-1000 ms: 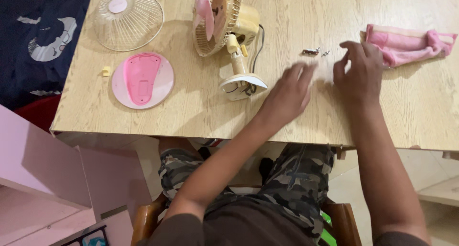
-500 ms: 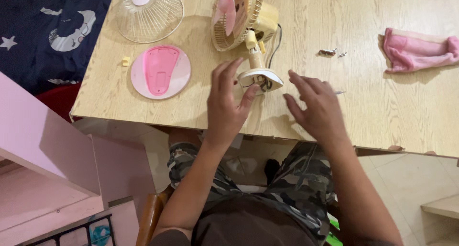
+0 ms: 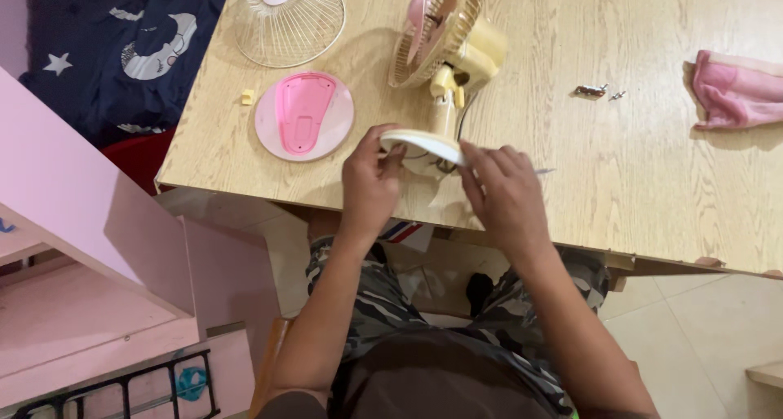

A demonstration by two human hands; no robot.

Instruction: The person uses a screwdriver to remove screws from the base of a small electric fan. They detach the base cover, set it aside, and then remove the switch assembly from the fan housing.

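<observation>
A small cream desk fan [image 3: 457, 48] with pink blades lies tilted on the wooden table [image 3: 652, 183], its rear grille still on. My left hand [image 3: 369, 183] grips the left rim of the fan's oval cream base [image 3: 420, 144]. My right hand [image 3: 503, 192] grips the right side of that base. The base is lifted a little off the table, and loose wires show beneath it. The detached front grille [image 3: 287, 21] rests at the far left of the table. A round pink bottom cover [image 3: 304, 115] lies in front of the grille.
A few small screws [image 3: 594, 90] lie on the table to the right of the fan. A pink cloth [image 3: 738, 89] sits near the right edge. A tiny yellow piece [image 3: 247, 97] lies left of the pink cover. Pink furniture [image 3: 90, 248] stands at the left.
Both hands came back from the screws on the right to the fan and closed on its base, raising it. The view shifted so the table sits further right.
</observation>
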